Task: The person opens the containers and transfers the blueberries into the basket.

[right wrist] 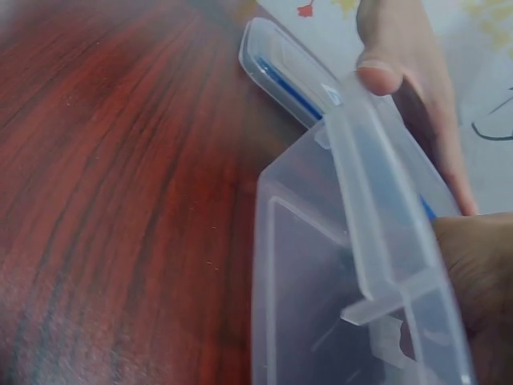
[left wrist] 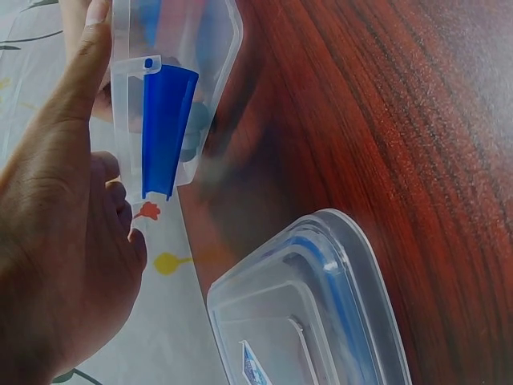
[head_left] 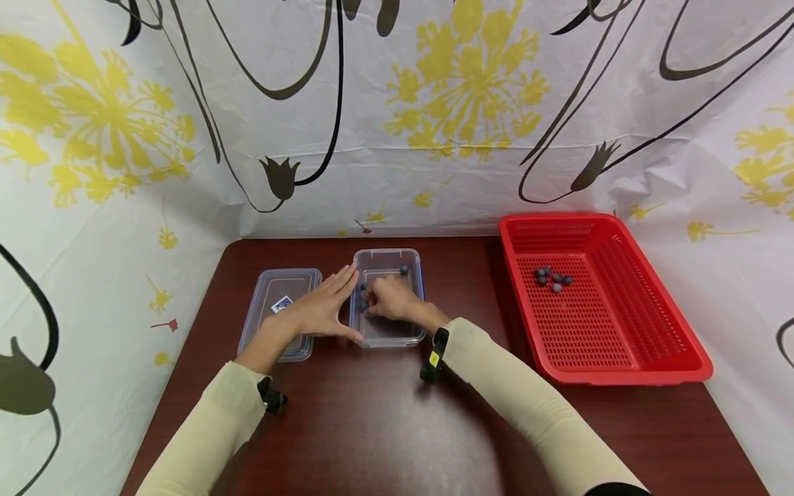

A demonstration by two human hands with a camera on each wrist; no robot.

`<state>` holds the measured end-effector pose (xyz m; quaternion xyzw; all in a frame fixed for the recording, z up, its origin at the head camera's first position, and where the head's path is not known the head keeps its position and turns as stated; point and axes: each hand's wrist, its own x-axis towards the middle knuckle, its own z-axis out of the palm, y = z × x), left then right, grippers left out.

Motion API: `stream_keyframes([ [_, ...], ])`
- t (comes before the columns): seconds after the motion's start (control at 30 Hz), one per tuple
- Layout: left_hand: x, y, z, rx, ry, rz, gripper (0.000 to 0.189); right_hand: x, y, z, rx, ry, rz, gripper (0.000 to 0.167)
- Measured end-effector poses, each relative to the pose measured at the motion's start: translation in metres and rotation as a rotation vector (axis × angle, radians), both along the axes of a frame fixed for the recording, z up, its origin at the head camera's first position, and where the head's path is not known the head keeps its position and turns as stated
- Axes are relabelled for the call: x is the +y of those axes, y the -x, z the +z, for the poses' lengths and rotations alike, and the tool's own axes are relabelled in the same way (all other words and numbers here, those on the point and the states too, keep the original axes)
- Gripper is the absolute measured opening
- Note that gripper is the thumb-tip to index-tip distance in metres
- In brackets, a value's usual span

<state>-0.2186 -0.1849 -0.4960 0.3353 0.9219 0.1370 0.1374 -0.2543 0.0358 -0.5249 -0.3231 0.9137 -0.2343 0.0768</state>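
Note:
A clear plastic container [head_left: 389, 340] with blue side clips stands on the table, holding a few small dark round berries that look like blueberries [head_left: 404, 270]. My left hand [head_left: 322, 303] rests along its left side, fingers straight and thumb spread to the front corner. Inside the container is my right hand [head_left: 392, 297], fingers curled down beside the berries at the left wall; whether a berry is pinched between the fingertips is hidden. Through the wall, the left wrist view shows berries [left wrist: 192, 144] behind the blue clip [left wrist: 167, 132].
Left of the container lies its clear lid [head_left: 254, 324] with a blue-and-white label, partly under my left hand. A red perforated basket [head_left: 608, 324] stands at the right, with several berries [head_left: 556, 278] in it. Patterned cloth [head_left: 397, 179] hangs behind the brown table [head_left: 360, 427].

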Motion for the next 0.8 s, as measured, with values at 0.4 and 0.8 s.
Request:
stream_keyframes([
  [0.4,0.000,0.001,-0.003,0.010,-0.003,-0.006,0.137,0.002,-0.001,0.002,-0.004,0.016,0.000,0.020],
  [0.8,0.000,0.001,-0.001,-0.016,-0.017,0.006,0.137,0.026,-0.006,0.041,0.033,0.076,0.054,0.017],
])
